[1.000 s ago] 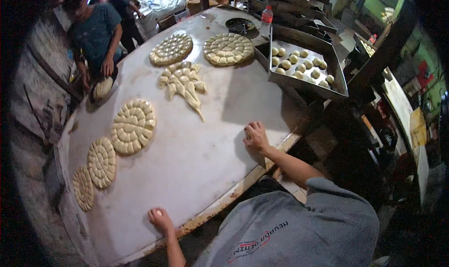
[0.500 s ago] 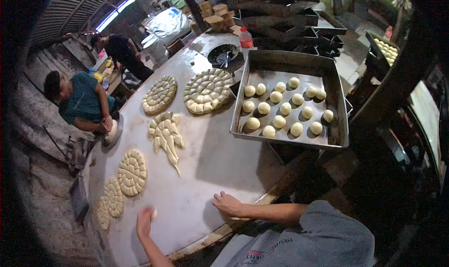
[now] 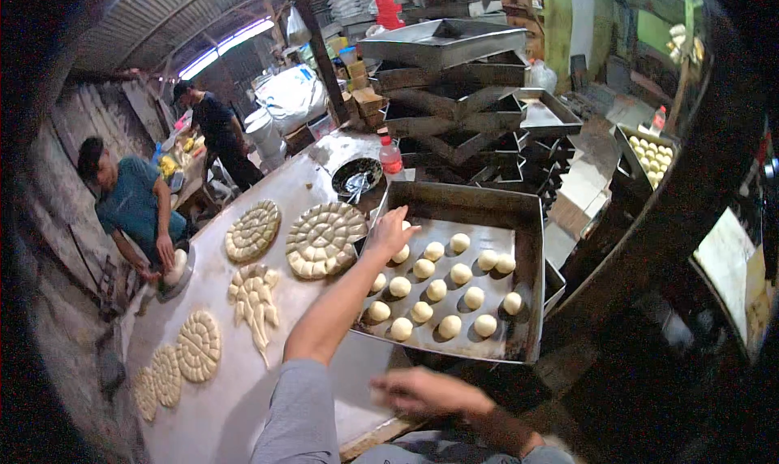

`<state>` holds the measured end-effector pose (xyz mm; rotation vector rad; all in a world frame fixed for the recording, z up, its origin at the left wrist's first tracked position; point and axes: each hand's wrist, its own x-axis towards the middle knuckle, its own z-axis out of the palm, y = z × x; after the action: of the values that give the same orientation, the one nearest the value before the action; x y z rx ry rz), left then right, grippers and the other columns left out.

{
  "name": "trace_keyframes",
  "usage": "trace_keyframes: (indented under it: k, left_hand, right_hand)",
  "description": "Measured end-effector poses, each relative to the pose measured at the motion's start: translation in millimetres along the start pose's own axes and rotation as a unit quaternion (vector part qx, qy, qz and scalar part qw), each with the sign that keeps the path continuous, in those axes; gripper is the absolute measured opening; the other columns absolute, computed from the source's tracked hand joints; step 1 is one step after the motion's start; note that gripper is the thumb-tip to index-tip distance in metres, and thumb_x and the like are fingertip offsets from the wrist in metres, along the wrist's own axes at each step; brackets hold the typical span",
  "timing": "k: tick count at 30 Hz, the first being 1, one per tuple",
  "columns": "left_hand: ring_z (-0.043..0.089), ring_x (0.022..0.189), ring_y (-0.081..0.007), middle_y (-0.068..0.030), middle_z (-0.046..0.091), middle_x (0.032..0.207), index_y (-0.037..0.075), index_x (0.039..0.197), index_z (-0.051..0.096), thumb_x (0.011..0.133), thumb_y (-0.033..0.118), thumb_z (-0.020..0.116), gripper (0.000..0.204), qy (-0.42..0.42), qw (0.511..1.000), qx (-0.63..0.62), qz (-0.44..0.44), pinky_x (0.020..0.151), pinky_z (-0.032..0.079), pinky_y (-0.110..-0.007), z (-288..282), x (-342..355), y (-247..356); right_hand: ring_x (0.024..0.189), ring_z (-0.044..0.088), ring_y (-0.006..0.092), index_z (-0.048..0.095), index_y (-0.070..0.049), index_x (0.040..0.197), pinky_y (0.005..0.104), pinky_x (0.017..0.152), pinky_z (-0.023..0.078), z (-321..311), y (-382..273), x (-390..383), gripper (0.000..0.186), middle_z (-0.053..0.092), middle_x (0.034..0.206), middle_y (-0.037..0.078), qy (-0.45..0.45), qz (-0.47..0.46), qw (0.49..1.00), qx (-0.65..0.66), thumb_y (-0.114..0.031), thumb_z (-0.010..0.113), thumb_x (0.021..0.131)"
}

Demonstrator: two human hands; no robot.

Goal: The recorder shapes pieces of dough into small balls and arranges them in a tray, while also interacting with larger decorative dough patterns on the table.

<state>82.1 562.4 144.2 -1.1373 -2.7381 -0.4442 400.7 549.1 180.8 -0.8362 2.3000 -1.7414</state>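
Observation:
My left hand (image 3: 389, 235) reaches over the far left part of a deep metal tray (image 3: 527, 342), its fingers curled over a pale dough ball (image 3: 406, 225) that partly shows beneath them. Several round dough balls (image 3: 436, 290) lie spaced apart on the tray's bottom. Lower in the head view my right hand (image 3: 422, 392) hangs near the table's front edge, smeared by motion; its fingers cannot be made out. Left of my left forearm lie a large scored dough round (image 3: 326, 241), another dough round (image 3: 252, 231) and a cluster of dough strips (image 3: 255, 297).
Smaller scored dough pieces (image 3: 199, 346) lie along the table's (image 3: 300, 334) left side. A dark round pan (image 3: 357, 177) and a red-capped bottle (image 3: 390, 155) stand beyond the tray. Stacked metal trays (image 3: 446, 99) rise behind. Across the table, a person (image 3: 134, 196) handles dough.
My left hand has gone from the tabletop to the tray, carrying a dough ball. My right hand has moved slightly. The view has turned, so the tray appears lower and further left.

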Motion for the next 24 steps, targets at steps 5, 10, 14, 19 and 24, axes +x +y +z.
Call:
trace_keyframes:
  k: [5,10,14,19,24]
  left_hand:
    - [0.059,0.086,-0.0163,-0.0115,0.061,0.093,-0.004,0.104,0.055,0.088,0.014,0.054,0.024,0.262,0.793,-0.539,-0.107,0.077,0.047,-0.028,-63,-132,3]
    - [0.055,0.08,-0.0133,-0.0067,0.059,0.083,0.0,0.101,0.053,0.087,0.013,0.055,0.019,0.375,0.774,-0.385,-0.335,0.075,0.046,-0.028,-43,-339,-113]
    - [0.058,0.074,-0.0179,-0.0081,0.061,0.079,0.002,0.089,0.059,0.083,0.017,0.061,0.016,0.264,0.726,-0.205,-0.601,0.071,0.046,-0.03,-41,-472,-154]
    - [0.056,0.081,-0.0313,-0.0125,0.061,0.083,0.007,0.084,0.064,0.084,0.024,0.056,0.019,0.211,0.818,-0.026,-0.535,0.071,0.047,-0.041,-10,-493,-249]
    - [0.055,0.09,-0.0303,-0.007,0.059,0.096,0.017,0.089,0.063,0.084,0.035,0.053,0.022,0.154,0.852,0.018,-0.5,0.074,0.047,-0.042,-38,-374,-328]
  right_hand:
    - [0.084,0.058,0.0213,0.059,-0.004,0.105,0.0313,0.074,0.047,-139,11,44,0.029,0.062,0.098,0.014,0.568,-0.079,0.819,-0.02,-0.011,0.063,0.077]
    - [0.086,0.056,0.0261,0.055,0.005,0.101,0.0346,0.08,0.044,-173,71,111,0.032,0.06,0.09,0.019,0.606,0.103,0.688,-0.385,-0.02,0.06,0.082]
    - [0.092,0.055,0.0239,0.059,0.004,0.096,0.0328,0.085,0.042,44,47,161,0.024,0.06,0.095,0.014,0.549,-0.192,0.813,0.028,-0.016,0.05,0.087]
    - [0.087,0.056,0.0313,0.06,-0.006,0.092,0.0374,0.079,0.044,215,134,119,0.019,0.06,0.094,0.012,0.297,0.132,0.935,-0.142,-0.006,0.064,0.073]
    - [0.084,0.053,0.0283,0.06,-0.009,0.085,0.0372,0.076,0.041,252,152,169,0.011,0.058,0.087,0.008,0.313,0.179,0.855,-0.373,-0.013,0.062,0.075]
